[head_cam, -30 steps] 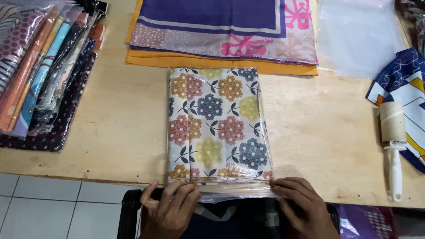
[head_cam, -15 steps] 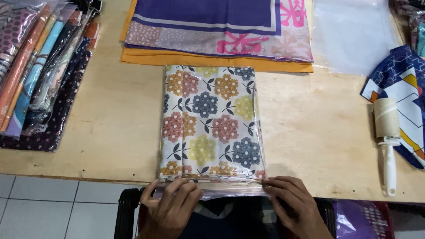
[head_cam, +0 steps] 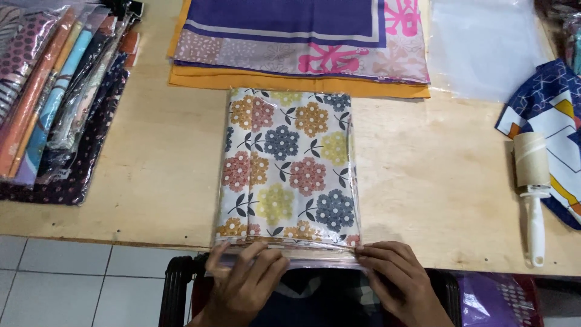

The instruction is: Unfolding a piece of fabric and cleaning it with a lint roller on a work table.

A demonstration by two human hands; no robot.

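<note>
1. The bagged floral cloth [head_cam: 287, 166] lies flat on the wooden table [head_cam: 436, 175], its near end overhanging the table's front edge.
2. The bag's flap [head_cam: 284, 261] is pinched by the left hand [head_cam: 245, 284] and the right hand [head_cam: 396, 281], fingers clenched on it.
3. Bare wood is left on both sides; a lint roller [head_cam: 532, 181] lies well right.

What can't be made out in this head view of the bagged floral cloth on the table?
- Bag opening of the floral cloth: covered by the left hand and right hand, so sealed or not is unclear.
- Purple cloth and orange cloth under it: cut off by the top edge.
- Packed cloths at left: overlapping and cut off, count unclear.
- Lint roller: sheet condition too small to tell.
</note>
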